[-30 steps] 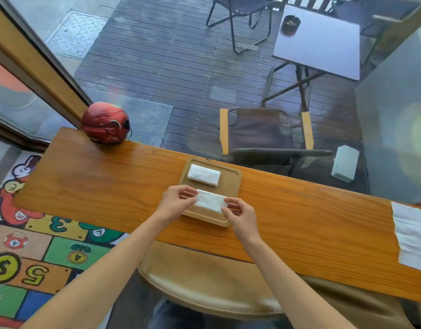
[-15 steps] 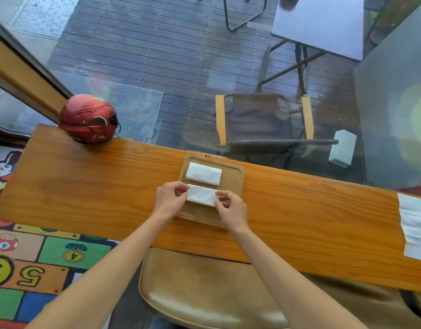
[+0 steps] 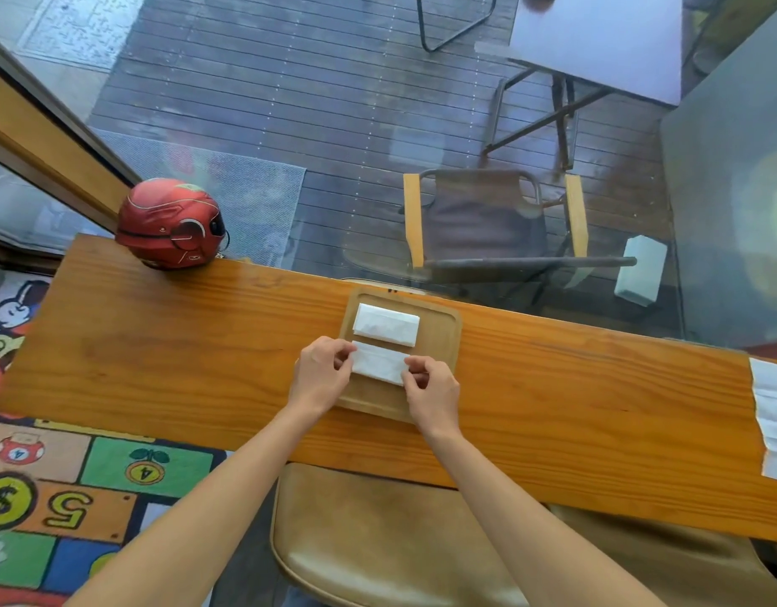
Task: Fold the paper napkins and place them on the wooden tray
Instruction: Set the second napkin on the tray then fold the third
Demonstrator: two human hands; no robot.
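Wooden tray (image 3: 439,343) is sitting at frame centre, a folded napkin (image 3: 386,324) lying in its upper half. Left hand (image 3: 320,375) and right hand (image 3: 431,389) are pinching opposite ends of a second folded napkin (image 3: 378,363) just below it.

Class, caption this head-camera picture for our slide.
Both hands set a second folded napkin on the wooden tray.

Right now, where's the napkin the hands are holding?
In the head view, the held napkin lies mid-tray on the wooden tray, just nearer than the other folded napkin, between the left hand and right hand.
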